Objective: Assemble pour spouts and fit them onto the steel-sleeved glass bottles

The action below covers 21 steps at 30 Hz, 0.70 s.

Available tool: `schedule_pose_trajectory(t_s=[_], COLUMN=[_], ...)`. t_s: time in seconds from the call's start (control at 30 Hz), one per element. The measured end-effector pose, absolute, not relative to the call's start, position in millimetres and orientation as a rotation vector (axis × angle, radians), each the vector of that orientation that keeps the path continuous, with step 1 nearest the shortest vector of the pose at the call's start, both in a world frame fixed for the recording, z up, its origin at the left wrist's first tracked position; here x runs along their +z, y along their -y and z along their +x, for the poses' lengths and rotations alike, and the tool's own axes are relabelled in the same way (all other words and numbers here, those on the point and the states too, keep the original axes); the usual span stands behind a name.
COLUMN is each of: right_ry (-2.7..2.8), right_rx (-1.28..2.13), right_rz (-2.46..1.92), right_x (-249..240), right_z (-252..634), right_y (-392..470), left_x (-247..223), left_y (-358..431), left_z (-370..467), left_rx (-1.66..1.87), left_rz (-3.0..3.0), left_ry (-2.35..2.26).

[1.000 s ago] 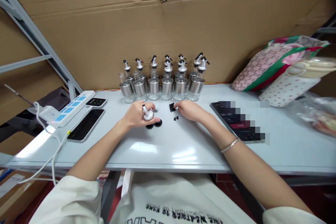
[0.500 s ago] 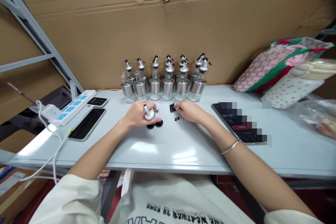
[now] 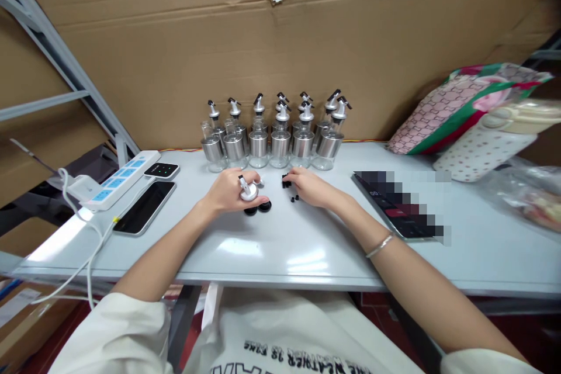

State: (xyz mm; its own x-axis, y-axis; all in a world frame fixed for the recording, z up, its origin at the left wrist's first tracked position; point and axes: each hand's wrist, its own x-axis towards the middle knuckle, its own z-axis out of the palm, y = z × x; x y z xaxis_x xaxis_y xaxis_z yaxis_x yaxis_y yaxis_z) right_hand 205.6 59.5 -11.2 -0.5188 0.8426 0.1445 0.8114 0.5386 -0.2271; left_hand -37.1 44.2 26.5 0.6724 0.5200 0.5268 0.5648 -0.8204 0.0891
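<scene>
My left hand (image 3: 225,191) is curled around a silver pourer spout (image 3: 249,191) with a black flip lever, its thumb stretched along the near side. Just beyond its fingers shows another silver piece (image 3: 262,182), partly hidden. Two round black rings or caps (image 3: 264,206) lie beside and under that hand. My right hand (image 3: 312,186) reaches down with its fingertips pressed together over a small cluster of black parts (image 3: 286,181). Whether a part is between those fingertips I cannot make out. Two or so loose black bits (image 3: 295,198) lie just below them.
Several glass bottles with steel sleeves (image 3: 279,145) stand in rows at the back; some have pourer spouts, the front-left ones have none. Left lie a phone (image 3: 144,207), a small black device (image 3: 162,170) and a power strip (image 3: 123,178). Right are another phone (image 3: 394,204), a dotted flask (image 3: 486,149) and a patterned bag (image 3: 438,111).
My right hand has shifted slightly left, further over the cluster of black parts. The left hand still holds the pourer spout in about the same place.
</scene>
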Motion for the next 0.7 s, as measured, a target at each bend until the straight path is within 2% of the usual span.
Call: schedule_pose_trajectory(t_s=[0.4,0.47,0.57,0.7], right_ry=[2.389,2.255,2.119,2.124], right_rx=[0.241,0.453,1.033,1.081], right_rz=[-1.398,-1.261,-0.958,-0.964], right_x=[5,16,29,31], right_z=[197,190,178,167], right_y=[-50,-42,-27,-14], left_x=[26,25,20,12], left_y=[-46,-45,-40,-35], left_z=[-39,-35,-23,-6], left_rx=[-0.836,-0.883,-0.954,-0.823], left_rz=[-2.839,-2.850,-2.841,-2.913], left_ry=[0.935,0.895,0.810,0.853])
